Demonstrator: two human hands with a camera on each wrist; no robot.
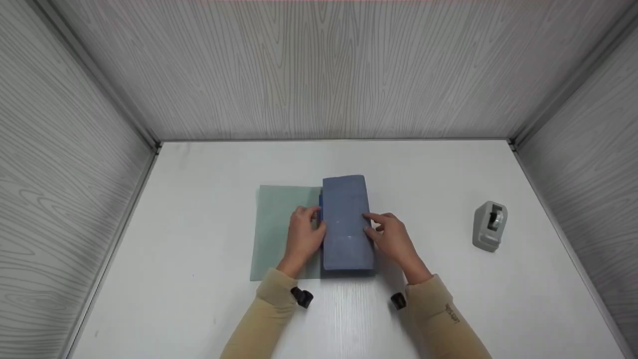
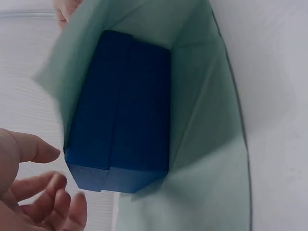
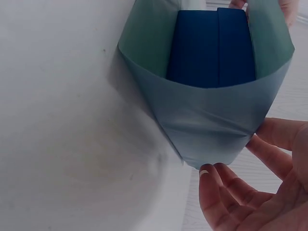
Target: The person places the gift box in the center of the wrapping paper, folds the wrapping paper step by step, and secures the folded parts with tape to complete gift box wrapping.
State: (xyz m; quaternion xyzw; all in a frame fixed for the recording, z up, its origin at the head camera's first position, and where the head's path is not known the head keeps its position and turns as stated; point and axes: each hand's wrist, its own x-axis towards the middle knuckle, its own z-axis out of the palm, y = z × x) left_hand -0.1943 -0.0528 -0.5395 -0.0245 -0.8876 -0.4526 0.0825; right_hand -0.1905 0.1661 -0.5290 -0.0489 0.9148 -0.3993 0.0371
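A dark blue box (image 2: 130, 115) lies on a sheet of wrapping paper (image 1: 279, 229), pale green inside and blue-grey outside. The paper's right part (image 1: 346, 224) stands folded up over the box, hiding most of it in the head view. My left hand (image 1: 304, 234) is at the box's left side, thumb and forefinger apart, fingertips right at the edge. In the left wrist view its fingers are loosely bent beside the box's corner. My right hand (image 1: 394, 239) pinches the raised flap's right edge; the right wrist view shows thumb and fingers (image 3: 226, 185) on the paper's outer face.
A grey tape dispenser (image 1: 490, 227) with a roll of tape stands on the white table (image 1: 199, 239), to the right. Wood-grain panels (image 1: 319, 70) close off the back and both sides.
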